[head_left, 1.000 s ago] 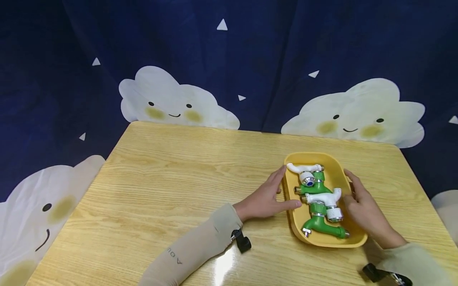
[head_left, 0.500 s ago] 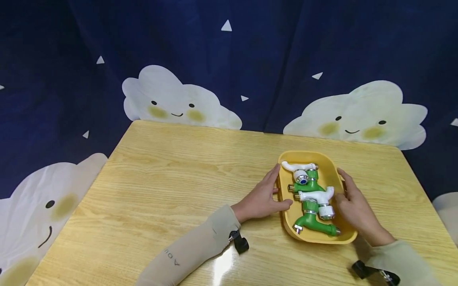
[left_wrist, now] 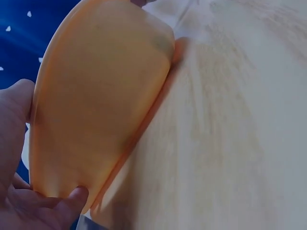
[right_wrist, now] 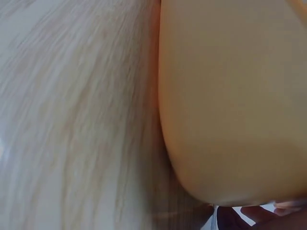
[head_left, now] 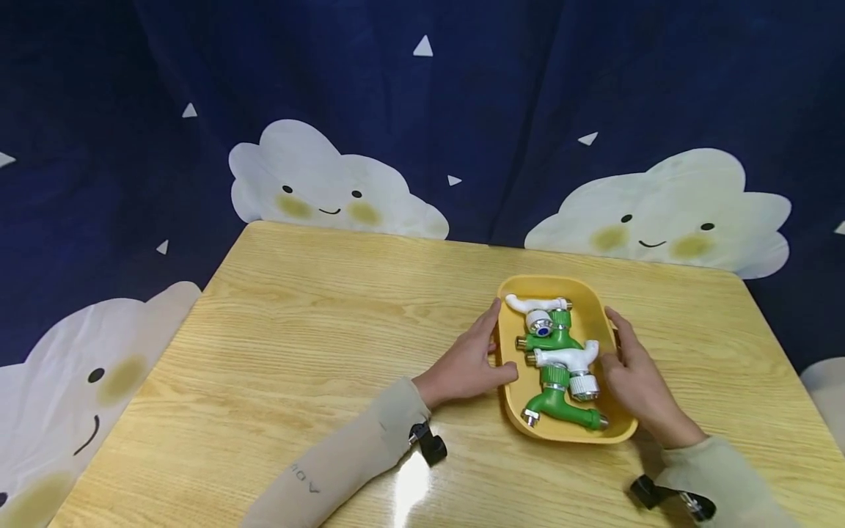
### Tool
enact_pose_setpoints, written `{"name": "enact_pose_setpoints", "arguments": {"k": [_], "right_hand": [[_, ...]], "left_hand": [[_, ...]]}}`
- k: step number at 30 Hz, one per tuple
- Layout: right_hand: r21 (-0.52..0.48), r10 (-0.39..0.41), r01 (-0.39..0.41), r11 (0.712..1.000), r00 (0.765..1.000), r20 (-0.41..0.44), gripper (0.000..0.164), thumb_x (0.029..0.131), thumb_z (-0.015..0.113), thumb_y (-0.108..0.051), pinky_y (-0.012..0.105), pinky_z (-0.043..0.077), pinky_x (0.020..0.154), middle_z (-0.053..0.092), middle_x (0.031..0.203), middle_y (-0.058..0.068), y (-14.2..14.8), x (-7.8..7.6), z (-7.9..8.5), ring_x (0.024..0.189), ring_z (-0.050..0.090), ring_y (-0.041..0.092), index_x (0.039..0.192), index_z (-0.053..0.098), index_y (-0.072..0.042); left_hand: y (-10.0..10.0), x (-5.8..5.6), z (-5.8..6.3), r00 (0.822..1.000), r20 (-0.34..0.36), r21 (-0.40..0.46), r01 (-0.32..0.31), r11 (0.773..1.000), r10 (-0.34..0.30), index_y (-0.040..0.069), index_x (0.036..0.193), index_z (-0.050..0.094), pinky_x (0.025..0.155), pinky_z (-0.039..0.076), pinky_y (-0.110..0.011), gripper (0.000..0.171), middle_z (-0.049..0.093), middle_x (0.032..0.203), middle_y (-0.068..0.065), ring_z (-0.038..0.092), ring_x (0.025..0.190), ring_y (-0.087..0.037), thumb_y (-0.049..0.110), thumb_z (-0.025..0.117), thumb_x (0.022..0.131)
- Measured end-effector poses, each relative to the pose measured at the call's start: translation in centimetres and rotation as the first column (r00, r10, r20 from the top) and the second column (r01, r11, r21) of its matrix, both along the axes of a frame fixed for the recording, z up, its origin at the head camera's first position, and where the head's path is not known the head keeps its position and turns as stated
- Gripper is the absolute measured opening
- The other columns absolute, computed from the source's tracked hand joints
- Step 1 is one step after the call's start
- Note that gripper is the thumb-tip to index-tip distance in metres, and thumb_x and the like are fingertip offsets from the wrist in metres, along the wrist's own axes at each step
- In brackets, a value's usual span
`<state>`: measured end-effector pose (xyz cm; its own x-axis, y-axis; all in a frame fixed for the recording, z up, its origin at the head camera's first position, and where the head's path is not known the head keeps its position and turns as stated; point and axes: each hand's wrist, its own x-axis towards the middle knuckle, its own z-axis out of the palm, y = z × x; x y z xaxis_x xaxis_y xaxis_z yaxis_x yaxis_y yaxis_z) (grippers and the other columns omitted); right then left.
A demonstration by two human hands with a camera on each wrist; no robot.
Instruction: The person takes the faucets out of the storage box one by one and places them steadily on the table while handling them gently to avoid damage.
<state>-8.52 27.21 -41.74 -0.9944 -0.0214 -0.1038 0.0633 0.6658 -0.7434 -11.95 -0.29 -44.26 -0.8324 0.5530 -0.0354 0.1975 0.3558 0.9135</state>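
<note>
A yellow plastic tub (head_left: 590,315) sits on the right half of the table, with two white taps and two green taps inside. One white tap (head_left: 541,304) lies at the far end above a green tap (head_left: 556,339). Nearer me, the other white tap (head_left: 574,358) rests against a second green tap (head_left: 561,408). My left hand (head_left: 462,370) grips the tub's left side, thumb over the rim and fingers outside. On the opposite side my right hand (head_left: 647,385) holds the rim, its thumb at the inner edge. Both wrist views show the tub's outer wall (left_wrist: 105,96) close up.
The wooden table (head_left: 330,308) extends widely to the left of the tub, with a narrower strip at its right. A dark blue curtain (head_left: 488,110) with cloud faces hangs behind the far edge. Black wrist straps (head_left: 432,447) sit at the sleeves.
Both hands have moved the tub leftward across the table, with the taps inside keeping their arrangement. The head view has also shifted slightly.
</note>
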Motion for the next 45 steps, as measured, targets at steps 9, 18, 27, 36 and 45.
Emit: {"name": "enact_pose_setpoints", "arguments": {"k": [9,18,27,36,45], "right_hand": [[-0.056,0.009,-0.008,0.998,1.000,0.013,0.070,0.102,0.033,-0.004,0.070,0.034,0.113,0.032,0.160,0.037,-1.3,-0.3,-0.2,0.142,0.041,0.052,0.166,0.004,-0.008],[-0.062,0.026,-0.024,0.998,0.999,0.041,0.072,0.102,0.033,-0.005,0.069,0.034,0.114,0.032,0.160,0.035,-2.3,-0.6,-0.3,0.143,0.040,0.049,0.166,0.001,-0.010],[-0.056,0.119,-0.119,0.991,0.993,0.004,0.072,0.102,0.037,-0.002,0.064,0.040,0.110,0.032,0.159,0.035,-3.3,-1.1,-0.3,0.140,0.045,0.050,0.165,0.003,-0.006],[-0.069,0.187,-0.187,0.980,0.982,0.003,0.072,0.104,0.040,-0.003,0.056,0.049,0.104,0.031,0.160,0.034,-4.8,-1.5,-0.2,0.136,0.051,0.051,0.165,0.002,-0.006],[-0.112,0.220,-0.216,0.970,0.975,0.026,0.074,0.105,0.041,-0.005,0.058,0.053,0.102,0.026,0.163,0.034,-6.1,-1.8,-0.4,0.141,0.045,0.056,0.165,-0.002,-0.007]], "left_hand": [[-1.4,-0.3,0.4,1.000,-0.021,-0.038,-0.020,0.999,0.020,0.020,0.167,-0.004,0.114,0.043,-0.025,0.112,0.004,0.176,0.000,0.053,0.143,-0.023,0.026,0.069,0.082],[-2.8,-0.7,0.2,0.999,0.037,0.042,0.000,0.999,-0.002,0.023,0.166,-0.006,0.100,0.052,-0.020,0.112,0.005,0.176,-0.001,0.059,0.137,-0.018,0.021,0.068,0.082],[-4.6,-0.7,0.3,0.995,0.097,0.062,-0.036,0.997,0.030,0.027,0.166,-0.003,0.079,0.061,-0.025,0.111,0.007,0.176,-0.001,0.063,0.133,-0.020,0.017,0.067,0.081],[-6.9,-0.7,0.3,0.993,0.108,0.067,-0.052,0.996,0.045,0.032,0.165,-0.003,0.063,0.061,-0.039,0.110,0.006,0.176,0.002,0.065,0.129,-0.017,0.016,0.066,0.081],[-8.9,-0.9,0.0,0.994,0.112,0.156,-0.014,0.988,-0.003,0.024,0.166,-0.005,0.088,0.062,-0.033,0.109,0.014,0.176,-0.004,0.055,0.143,-0.023,0.007,0.063,0.082]]}}
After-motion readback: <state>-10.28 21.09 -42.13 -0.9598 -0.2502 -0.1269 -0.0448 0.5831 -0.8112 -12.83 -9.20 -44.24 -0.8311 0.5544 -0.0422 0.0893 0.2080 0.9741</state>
